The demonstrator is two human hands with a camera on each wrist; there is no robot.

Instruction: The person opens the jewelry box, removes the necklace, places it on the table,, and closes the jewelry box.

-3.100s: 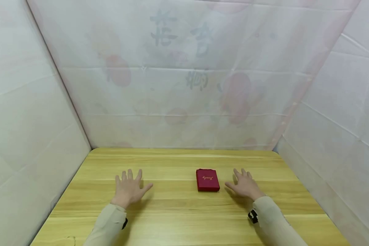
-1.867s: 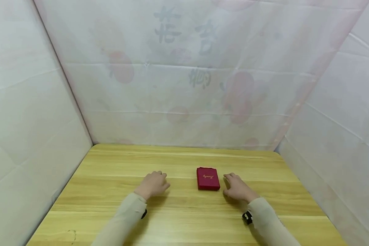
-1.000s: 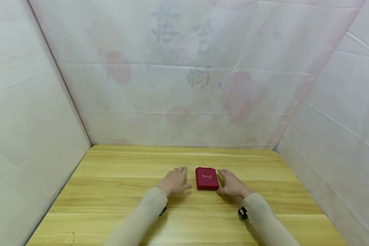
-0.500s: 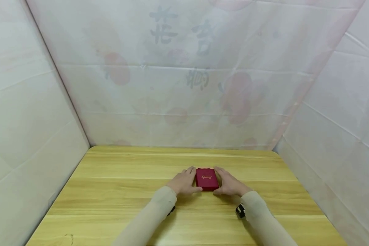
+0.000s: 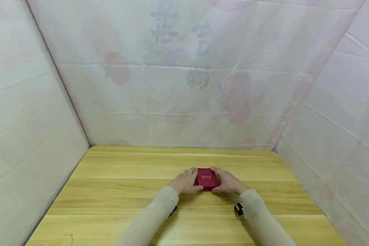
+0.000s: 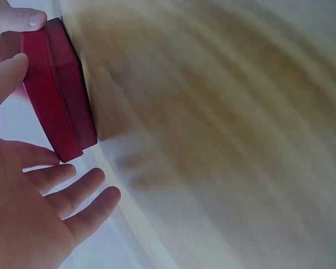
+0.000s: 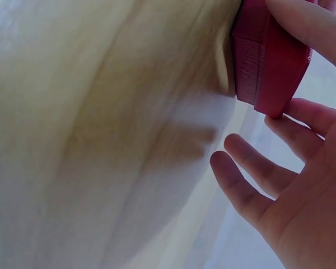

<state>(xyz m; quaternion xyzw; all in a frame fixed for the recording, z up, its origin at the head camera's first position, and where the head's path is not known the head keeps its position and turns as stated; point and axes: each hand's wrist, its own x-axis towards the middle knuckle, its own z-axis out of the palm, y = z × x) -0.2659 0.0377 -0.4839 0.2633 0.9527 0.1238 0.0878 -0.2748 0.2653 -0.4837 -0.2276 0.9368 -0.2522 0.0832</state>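
Note:
A small red jewelry box [image 5: 207,178] with gold lettering on its lid lies on the wooden table, the lettering upside down to the head camera. My left hand [image 5: 186,181] holds its left side, thumb at the near face and index finger toward the far corner. On the right side my right hand [image 5: 229,182] grips it the same way. In the left wrist view, a seam runs along the red box [image 6: 53,89] between lid and base; the other left fingers spread loosely below it. The right wrist view shows the right thumb on the box [image 7: 280,67].
The wooden table [image 5: 126,164] has rounded far corners. Pale printed cloth [image 5: 178,95] hangs behind it, with white cloth walls [image 5: 335,112] on both sides. Black bands [image 5: 238,209] show under the light sleeves.
From far left, my left hand has crossed to the box's left side. My right hand has moved left onto its right side. Both hands have closed in on the box, which has barely moved.

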